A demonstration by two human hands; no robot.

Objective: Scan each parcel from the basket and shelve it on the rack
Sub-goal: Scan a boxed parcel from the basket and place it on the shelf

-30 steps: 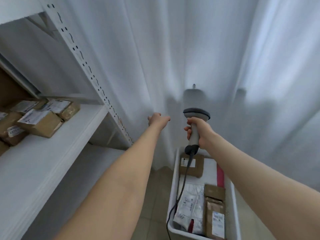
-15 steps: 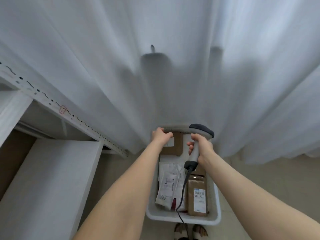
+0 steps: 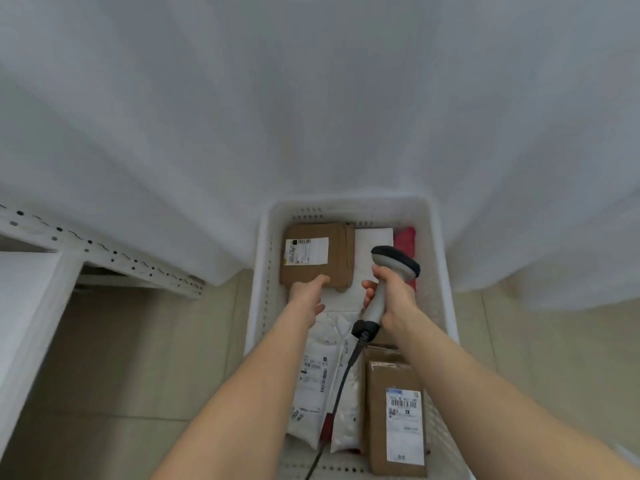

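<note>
Parcels (image 3: 320,375) are packed in the white basket (image 3: 263,271), a brown box (image 3: 317,254) at its far end. The left hand (image 3: 308,294) is stretched open over that box's edge; the scanner (image 3: 398,261) is gripped by the right hand (image 3: 394,299).

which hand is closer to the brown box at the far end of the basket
Left. The left hand reaches to the near edge of the brown box; the right hand grips the scanner off to the box's right, apart from it.
</note>
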